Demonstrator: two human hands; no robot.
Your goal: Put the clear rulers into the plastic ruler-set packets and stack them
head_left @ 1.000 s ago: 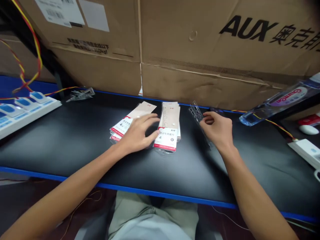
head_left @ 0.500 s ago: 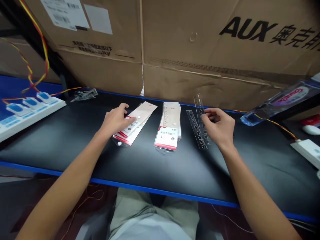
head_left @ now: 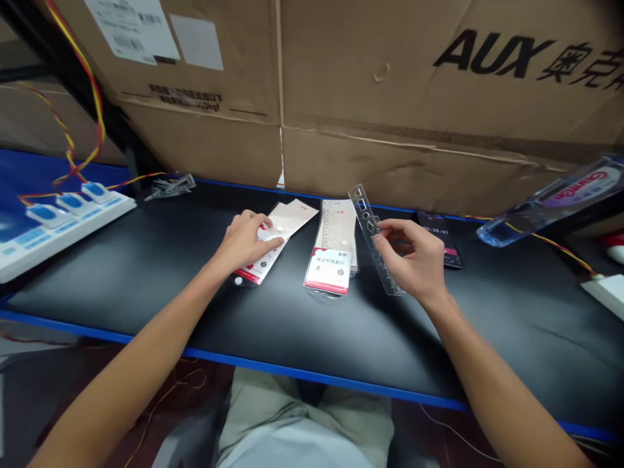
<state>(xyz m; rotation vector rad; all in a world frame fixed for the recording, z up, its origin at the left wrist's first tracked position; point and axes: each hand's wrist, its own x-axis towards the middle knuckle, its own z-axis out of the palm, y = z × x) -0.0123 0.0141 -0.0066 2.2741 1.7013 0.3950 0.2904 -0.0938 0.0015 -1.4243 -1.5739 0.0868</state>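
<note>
My right hand (head_left: 412, 255) pinches a clear plastic stencil ruler (head_left: 364, 218) with cut-out shapes between thumb and fingers. The ruler leans at a slant, its lower end near the mat. My left hand (head_left: 249, 239) rests over the left packets (head_left: 297, 213), thumb and fingers apart. These are flat clear sleeves with pale inserts and red-and-white labels, fanned slightly. Between my hands lies a stack of ruler-set packets (head_left: 331, 260). Its top label is white with a red band and the number 4, and ruler markings show through.
A phone (head_left: 446, 244) showing a timer lies behind my right hand. At left are a white power strip (head_left: 73, 214) and a clear plastic piece (head_left: 170, 187). Cardboard boxes (head_left: 365, 156) stand along the back; a clear bottle (head_left: 546, 201) sticks in from the right.
My right hand has moved left and tilted the ruler; a second ruler strip no longer shows apart from it. The phone has come into view. My left hand has shifted slightly over the packets.
</note>
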